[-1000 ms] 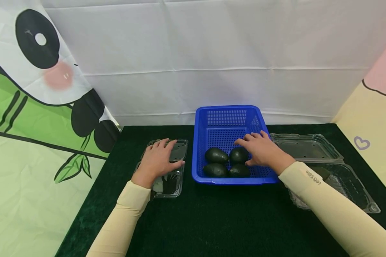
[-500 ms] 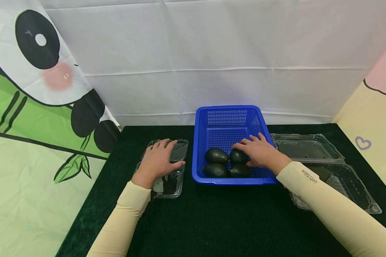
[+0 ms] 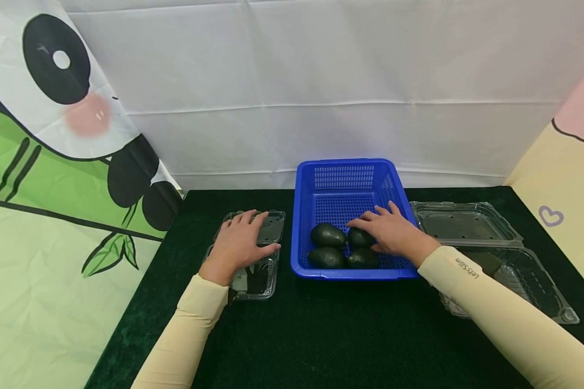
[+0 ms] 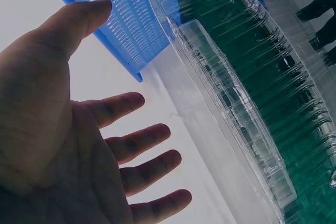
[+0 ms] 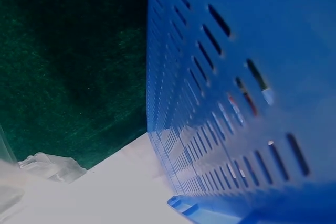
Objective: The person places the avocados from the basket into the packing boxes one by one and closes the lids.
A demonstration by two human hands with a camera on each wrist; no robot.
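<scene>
In the head view, my left hand [image 3: 237, 246] is held over a small clear plastic container [image 3: 271, 229] with its lid folded back. The left wrist view shows that hand [image 4: 79, 124] with fingers spread and nothing held, beside the clear container [image 4: 210, 72]. My right hand [image 3: 396, 233] reaches into the blue basket [image 3: 299, 216]. Its fingers and thumb are spread around the right rear dark green avocado [image 3: 360, 237]; contact is unclear. Three others lie close by: a rear left avocado [image 3: 327, 235], a front left one [image 3: 326, 258] and a front right one [image 3: 363, 259].
A larger clear container [image 3: 530, 275] lies at the right with its lid [image 3: 467, 224] folded back and a dark item [image 3: 486, 262] inside, partly behind my right sleeve. Dark green cloth [image 3: 321, 335] covers the table. A white sheet [image 3: 340, 81] hangs behind.
My right hand has moved slightly left and farther over the right rear avocado. My left hand has stayed in place over the small container.
</scene>
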